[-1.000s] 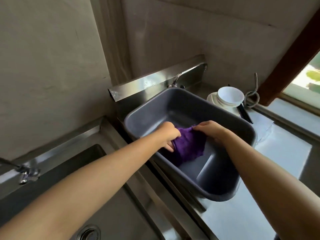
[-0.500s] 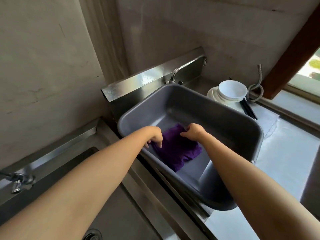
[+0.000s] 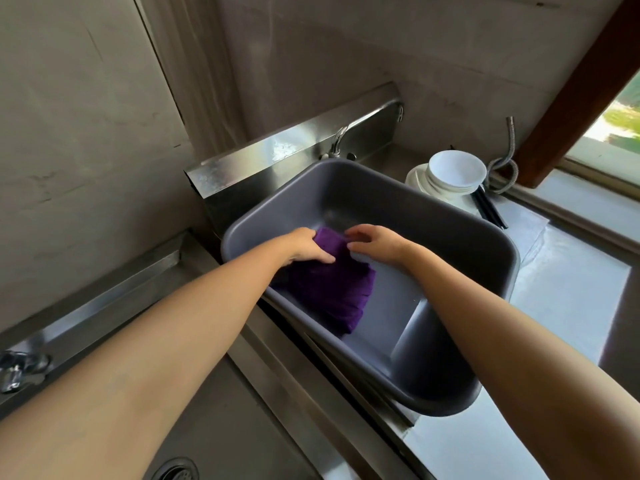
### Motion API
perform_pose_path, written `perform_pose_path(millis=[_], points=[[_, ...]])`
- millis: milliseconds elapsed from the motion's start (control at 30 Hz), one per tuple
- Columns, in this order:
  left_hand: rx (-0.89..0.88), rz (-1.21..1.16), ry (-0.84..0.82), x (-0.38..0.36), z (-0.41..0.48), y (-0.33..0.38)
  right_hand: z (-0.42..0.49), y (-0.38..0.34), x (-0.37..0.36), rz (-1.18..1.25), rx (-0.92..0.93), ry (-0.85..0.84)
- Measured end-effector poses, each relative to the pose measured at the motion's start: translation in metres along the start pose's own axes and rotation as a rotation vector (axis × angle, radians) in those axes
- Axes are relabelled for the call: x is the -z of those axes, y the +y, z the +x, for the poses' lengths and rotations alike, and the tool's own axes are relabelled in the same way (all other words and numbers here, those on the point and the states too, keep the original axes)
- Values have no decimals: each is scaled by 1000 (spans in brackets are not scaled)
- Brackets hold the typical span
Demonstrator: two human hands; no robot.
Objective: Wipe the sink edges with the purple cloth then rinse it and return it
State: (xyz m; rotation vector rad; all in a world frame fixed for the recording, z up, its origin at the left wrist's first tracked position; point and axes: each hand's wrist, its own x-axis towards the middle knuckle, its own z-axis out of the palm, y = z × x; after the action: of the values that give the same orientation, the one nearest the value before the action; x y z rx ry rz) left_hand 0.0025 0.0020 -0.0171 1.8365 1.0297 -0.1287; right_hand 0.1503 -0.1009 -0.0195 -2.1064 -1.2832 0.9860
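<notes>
Steel sink [image 3: 225,410] at left. Left hand [image 3: 304,247] curls over a corner of the purple cloth [image 3: 332,289], which lies in the grey basin [image 3: 502,244]. Right hand [image 3: 377,244]: fingers bent at the cloth's far edge, pinch undeterminable. Step judged: pick-up or return, ambiguous. If pick-up, lift clear, carry left.

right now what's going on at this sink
A person has both hands in a grey tub that sits just right of the steel sink. The left hand grips the top edge of the purple cloth, which lies bunched in the tub. The right hand has its fingers curled at the same edge; whether it pinches the cloth is unclear. No water shows at the tap. White bowls are stacked behind the tub.
</notes>
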Motion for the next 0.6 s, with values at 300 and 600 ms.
perform_pose_path(millis=[300,600], points=[[21,-61,-51,1,1,4,-1,14,-20,-106,-155,-62],[107,645,141,9,-12,9,-8,4,-7,-275,-276,46]])
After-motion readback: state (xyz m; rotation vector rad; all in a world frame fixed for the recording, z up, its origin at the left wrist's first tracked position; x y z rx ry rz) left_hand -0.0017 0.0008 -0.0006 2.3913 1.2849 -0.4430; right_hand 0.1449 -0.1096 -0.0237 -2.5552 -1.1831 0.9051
